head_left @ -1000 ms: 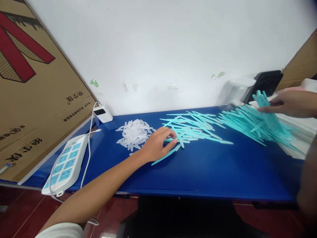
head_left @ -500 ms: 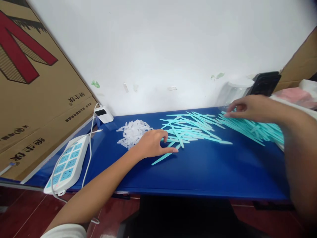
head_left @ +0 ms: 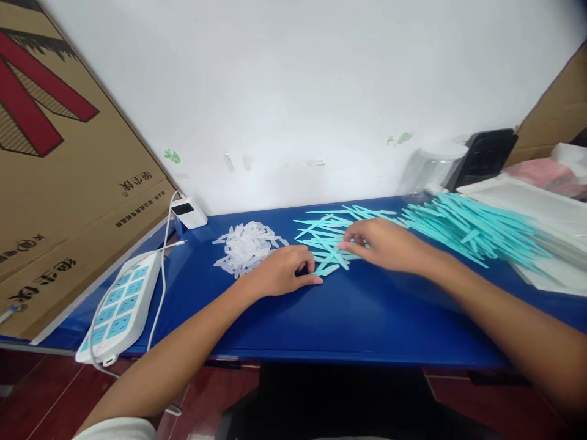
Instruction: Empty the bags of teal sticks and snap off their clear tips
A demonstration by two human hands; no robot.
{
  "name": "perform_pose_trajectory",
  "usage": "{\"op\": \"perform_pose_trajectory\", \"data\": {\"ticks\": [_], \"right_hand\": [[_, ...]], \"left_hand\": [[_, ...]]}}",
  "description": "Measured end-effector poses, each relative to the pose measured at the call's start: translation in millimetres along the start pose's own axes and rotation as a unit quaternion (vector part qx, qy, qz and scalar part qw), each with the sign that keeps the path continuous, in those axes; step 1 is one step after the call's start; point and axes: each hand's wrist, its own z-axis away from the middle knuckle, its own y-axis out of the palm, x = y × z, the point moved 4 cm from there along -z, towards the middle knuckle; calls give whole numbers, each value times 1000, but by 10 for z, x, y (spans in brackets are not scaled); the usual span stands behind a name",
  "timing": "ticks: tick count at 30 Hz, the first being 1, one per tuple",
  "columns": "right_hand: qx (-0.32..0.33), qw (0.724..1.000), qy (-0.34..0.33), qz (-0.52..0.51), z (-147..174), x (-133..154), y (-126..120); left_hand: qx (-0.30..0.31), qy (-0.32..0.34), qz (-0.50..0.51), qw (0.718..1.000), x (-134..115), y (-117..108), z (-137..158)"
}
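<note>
My left hand (head_left: 288, 269) rests low over the blue table, at the near left side of a loose spread of thin teal sticks (head_left: 328, 231) with tapered ends. Its fingers are curled and its thumb reaches out apart from them, near the end of one teal stick. To its left lies a heap of small translucent white pieces (head_left: 247, 244). My right hand (head_left: 378, 243) is over the spread, thumb and fingertips brought together in a pinch among the sticks; what lies between them is hidden. Farther right is a denser bundle of teal sticks (head_left: 472, 229).
A white power strip (head_left: 123, 305) with cables and a small white device (head_left: 190, 214) stand at the left. A clear jar (head_left: 433, 168), a black phone-like object (head_left: 486, 156) and a white tray (head_left: 534, 278) are at the right. Printed cardboard (head_left: 92, 183) borders the left.
My right hand has moved left from the denser bundle to the loose spread, uncovering the bundle. The long stick that stuck out below my left hand no longer shows there.
</note>
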Motion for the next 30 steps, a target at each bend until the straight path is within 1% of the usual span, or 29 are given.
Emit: {"op": "perform_pose_trajectory", "data": {"ticks": [3,5,6,8,10,12,14,18,22,26,30], "right_hand": [[-16,999,18,23,-12,96,184],[-12,999,7,37,-14,98,283],[-6,999,-5,33,-13,88,314],[12,1000,-25,10,-7,50,336],[33,999,-38,-11,3,5,309],[53,998,-38,-20,13,-40,257],[65,997,-40,-27,20,-76,205],[54,995,-65,-58,23,-101,146],[53,992,-80,-80,22,-86,161],[78,991,-63,-93,18,-92,186],[90,991,-46,-91,10,-126,173]], "left_hand": [[-65,11,-66,996,3,-3,-9],[-108,18,-117,987,1,-14,-12],[-117,19,-132,984,2,-15,-14],[-109,18,-134,985,12,-8,-17],[-81,13,-105,991,21,4,-15],[-53,11,-69,996,20,14,-9],[-40,15,-48,998,7,19,-5],[-62,36,-52,996,-13,23,-11],[-87,44,-67,993,-7,47,-22],[-99,20,-78,992,8,17,-16],[-91,4,-94,991,29,-47,9]]}}
